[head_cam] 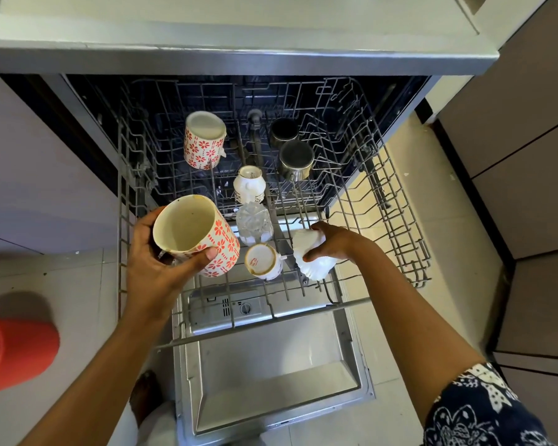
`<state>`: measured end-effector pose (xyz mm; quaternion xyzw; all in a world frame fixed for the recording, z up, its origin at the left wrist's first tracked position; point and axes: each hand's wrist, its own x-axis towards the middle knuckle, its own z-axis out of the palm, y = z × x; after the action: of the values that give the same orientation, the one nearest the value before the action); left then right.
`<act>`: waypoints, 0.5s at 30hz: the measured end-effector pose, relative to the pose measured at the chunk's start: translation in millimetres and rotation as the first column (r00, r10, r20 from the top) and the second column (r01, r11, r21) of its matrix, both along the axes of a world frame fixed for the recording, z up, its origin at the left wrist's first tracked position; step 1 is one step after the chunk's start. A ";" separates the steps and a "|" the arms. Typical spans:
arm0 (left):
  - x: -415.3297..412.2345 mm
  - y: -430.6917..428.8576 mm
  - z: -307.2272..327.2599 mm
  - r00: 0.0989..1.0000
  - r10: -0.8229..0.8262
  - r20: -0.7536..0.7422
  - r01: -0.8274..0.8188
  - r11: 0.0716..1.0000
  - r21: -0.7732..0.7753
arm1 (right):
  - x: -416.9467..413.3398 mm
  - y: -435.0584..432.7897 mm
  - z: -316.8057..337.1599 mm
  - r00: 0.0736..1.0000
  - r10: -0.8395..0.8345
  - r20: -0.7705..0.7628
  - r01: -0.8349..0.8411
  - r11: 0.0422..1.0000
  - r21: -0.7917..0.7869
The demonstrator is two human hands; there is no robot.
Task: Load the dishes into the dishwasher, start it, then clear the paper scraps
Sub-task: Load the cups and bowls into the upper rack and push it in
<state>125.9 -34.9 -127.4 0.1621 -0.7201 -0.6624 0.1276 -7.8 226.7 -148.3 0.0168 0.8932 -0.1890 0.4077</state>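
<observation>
Rack [400, 233]: the wire upper basket is pulled right out of the dishwasher, over the dropped door [271, 375].
Left hand [157, 262]: fingers and thumb are wrapped round a red-flowered mug [190, 236], with the thumb lying across its near wall.
Red-flowered mug: held over the front left corner of the rack, tipped so that its cream inside faces up towards the person's head. A few specks show inside.
Right hand [331, 241]: it clasps a white ribbed cup [313, 262] from above, fingers curled over it.
White ribbed cup: low in the front of the rack, right of the middle row. I cannot tell whether it already rests on the wires.
Middle row, front to back: a gold-rimmed cup [263, 260] bottom up, then a clear glass [253, 222], then a white teacup [248, 185] with a patterned band. They stand close together.
Back left: a second flowered mug [203, 140] stands upside down, leaning a little.
Back right: two steel tumblers, the far one [284, 130] just behind the near one [296, 159], both tipped between the tines.
Sleeve [484, 410]: dark blue cloth with a white print, on the right arm.
Floor, left: a red bucket [16, 349] stands on the pale tiles, well apart from the machine.
Above: a grey worktop [239, 27] overhangs the dishwasher's opening.
</observation>
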 end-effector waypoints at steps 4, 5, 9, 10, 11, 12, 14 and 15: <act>-1.8 1.0 -1.7 1.000 -0.012 0.019 0.011 1.000 0.011 | 1.3 5.1 -0.5 0.999 -0.026 -0.019 0.025 0.999 -0.047; -2.3 1.6 -1.4 1.000 -0.018 0.021 0.017 1.000 0.013 | 1.9 5.7 -0.7 0.999 -0.025 -0.026 0.024 0.998 -0.054; -3.2 4.1 -1.1 0.999 -0.023 0.029 0.023 1.000 0.007 | 2.0 7.1 -2.7 0.998 -0.047 -0.035 0.043 0.995 -0.086; -3.0 4.8 -1.1 0.999 -0.021 0.032 0.021 1.000 0.008 | 2.2 7.2 -2.8 0.998 -0.049 -0.036 0.046 0.995 -0.093; -2.7 5.4 -0.5 0.999 -0.022 0.032 0.022 1.000 0.008 | 2.2 7.4 -2.6 0.998 -0.054 -0.036 0.050 0.994 -0.100; -2.5 5.8 -0.2 0.999 -0.022 0.033 0.022 1.000 0.007 | 2.5 7.2 -1.8 0.997 -0.064 -0.038 0.059 0.993 -0.106; -2.2 6.9 1.3 0.999 -0.025 0.031 0.025 1.000 0.011 | 3.2 7.2 2.2 0.993 -0.093 -0.068 0.085 0.989 -0.122; -2.4 6.8 2.0 0.999 -0.028 0.029 0.027 1.000 0.015 | 3.5 7.0 5.0 0.985 -0.134 -0.112 0.118 0.983 -0.141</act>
<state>123.5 -28.1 -125.4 0.1628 -0.7191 -0.6671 0.1068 -4.2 233.6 -143.3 0.0344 0.8987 -0.2748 0.3400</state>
